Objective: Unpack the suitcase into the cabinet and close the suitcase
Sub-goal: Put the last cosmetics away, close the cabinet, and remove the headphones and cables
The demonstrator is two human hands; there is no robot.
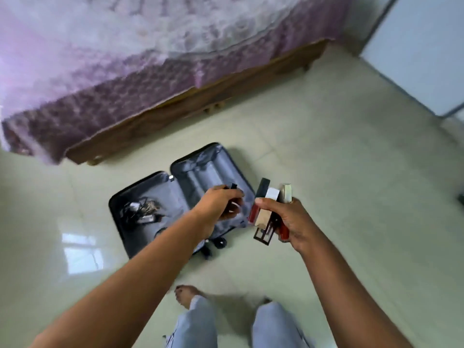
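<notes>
Grey-lined suitcase (180, 197) open on floor, both hands gripping small items

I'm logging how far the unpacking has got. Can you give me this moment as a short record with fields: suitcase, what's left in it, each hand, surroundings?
suitcase: open flat on the floor, both halves showing grey lining
left in suitcase: a tangle of cables and small items in the left half; right half looks bare where visible
left hand: grips a small dark item, too blurred to identify
right hand: holds a bundle of slim cosmetic tubes and boxes
surroundings: bed with purple cover behind the suitcase
cabinet: not identifiable in view
</notes>
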